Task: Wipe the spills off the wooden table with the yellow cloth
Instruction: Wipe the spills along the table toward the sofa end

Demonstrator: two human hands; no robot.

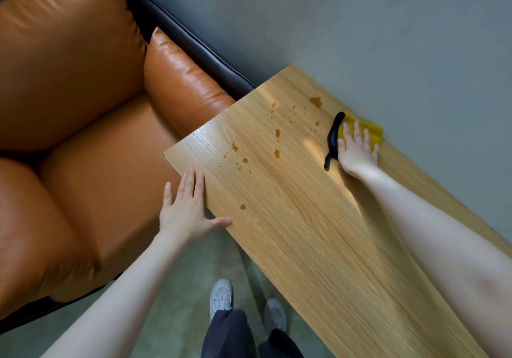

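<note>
The wooden table [318, 233] is found still soiled. Amber spills [277, 133] are scattered across its far half, from a larger blot near the wall edge to small drops toward the sofa-side corner, and one lone drop lies nearer the left hand; none is seen to have been wiped. The task is therefore judged barely begun.

The yellow cloth [372, 132] lies at the table's far edge against the grey wall, under the right hand [357, 152], whose fingers are laid flat and slightly spread upon it (pressing, not pinching). A black strap-like object [333, 139] lies just beside that hand; its nature cannot be told.

The left hand [188, 208] rests at the table's near edge, fingers straight and close together, thumb out along the rim, apparently steadying it.

No brand, label or writing is legible anywhere in view.
</note>
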